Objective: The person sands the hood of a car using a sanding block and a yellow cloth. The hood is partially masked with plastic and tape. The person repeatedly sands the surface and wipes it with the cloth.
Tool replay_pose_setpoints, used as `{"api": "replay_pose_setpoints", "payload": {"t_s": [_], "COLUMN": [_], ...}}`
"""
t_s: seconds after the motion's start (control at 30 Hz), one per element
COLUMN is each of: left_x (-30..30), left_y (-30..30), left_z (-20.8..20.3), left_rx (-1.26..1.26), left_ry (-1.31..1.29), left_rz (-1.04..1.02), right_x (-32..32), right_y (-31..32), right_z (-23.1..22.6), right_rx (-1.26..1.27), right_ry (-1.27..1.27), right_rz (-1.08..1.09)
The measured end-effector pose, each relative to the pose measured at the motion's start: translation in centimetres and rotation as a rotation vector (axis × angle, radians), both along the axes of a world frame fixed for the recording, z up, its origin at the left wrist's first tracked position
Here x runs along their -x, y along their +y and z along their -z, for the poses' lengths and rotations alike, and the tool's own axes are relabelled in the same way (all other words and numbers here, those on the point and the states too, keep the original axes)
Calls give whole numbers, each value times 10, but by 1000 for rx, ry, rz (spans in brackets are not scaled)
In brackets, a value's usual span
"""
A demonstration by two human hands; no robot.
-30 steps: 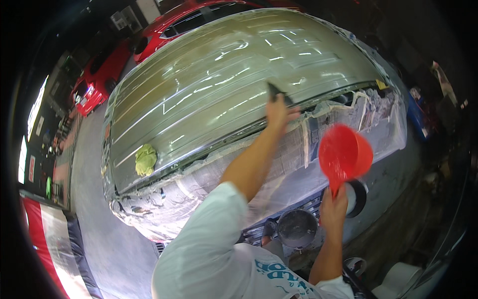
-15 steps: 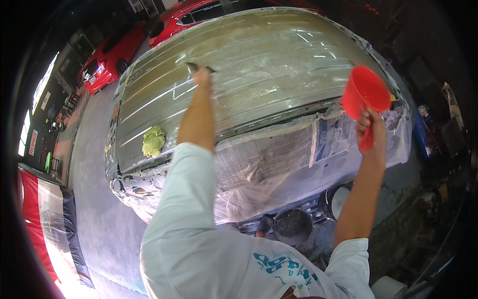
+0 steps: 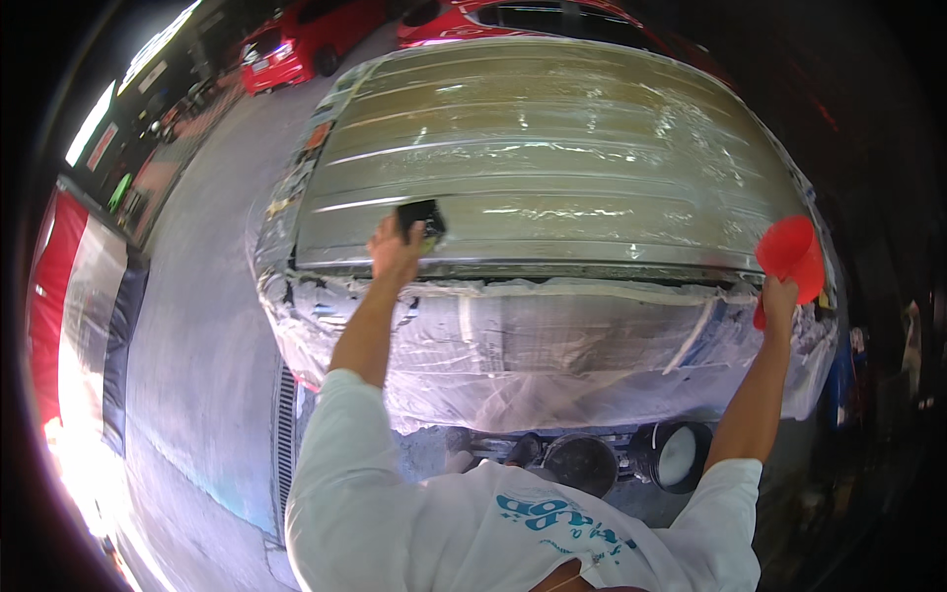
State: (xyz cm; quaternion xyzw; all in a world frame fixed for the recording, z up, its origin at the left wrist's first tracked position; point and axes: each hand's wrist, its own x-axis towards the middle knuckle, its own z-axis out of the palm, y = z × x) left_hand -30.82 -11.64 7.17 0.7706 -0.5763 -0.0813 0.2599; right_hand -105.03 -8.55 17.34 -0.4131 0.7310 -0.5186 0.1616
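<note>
My left hand [image 3: 395,257] grips a dark, flat block [image 3: 422,221], perhaps a sanding block, over the near left part of a wet vehicle roof [image 3: 552,187]. Whether the block touches the metal I cannot tell. A bit of yellow-green shows at the block's lower edge, mostly hidden. Out to the right, my right hand [image 3: 779,294] is wrapped round the handle of a red plastic dipper [image 3: 794,259], held tilted by the roof's near right corner. Water streaks shine across the ribbed roof.
Plastic masking sheet [image 3: 552,345] covers the vehicle's near side. At my feet stand a dark bucket [image 3: 582,466] and another bucket [image 3: 679,456] with whitish contents. A drain grate [image 3: 286,444] runs along the floor at left. Red cars [image 3: 296,49] are parked beyond.
My left hand has come back from the middle of the roof toward its near left edge with the block. The dipper has moved right and lower. The view has shifted; the yellow-green cloth is largely hidden.
</note>
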Motion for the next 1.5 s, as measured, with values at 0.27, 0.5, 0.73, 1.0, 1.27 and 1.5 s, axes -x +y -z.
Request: {"api": "replay_pose_setpoints", "payload": {"t_s": [0.27,0.5,0.73,1.0,1.27,1.5], "left_x": [-8,-157,-263,-277,-307,-353], "left_y": [-21,64,244,292,339,470], "left_z": [-45,-41,-7,22,69,125], "left_rx": [34,434,775,764,711,840], "left_ry": [92,1135,1510,1687,1658,1526], "left_rz": [-168,-582,-422,-434,-488,-766], "right_x": [-95,-117,-114,-232,-219,-155], "right_y": [-64,35,20,-72,-28,24], "right_z": [-24,-42,-17,3,-28,-34], "right_rx": [248,123,-72,-14,191,-46], "right_ry": [-1121,-766,146,-90,-1125,-123], "right_rz": [-493,-274,-179,-237,-509,-136]}}
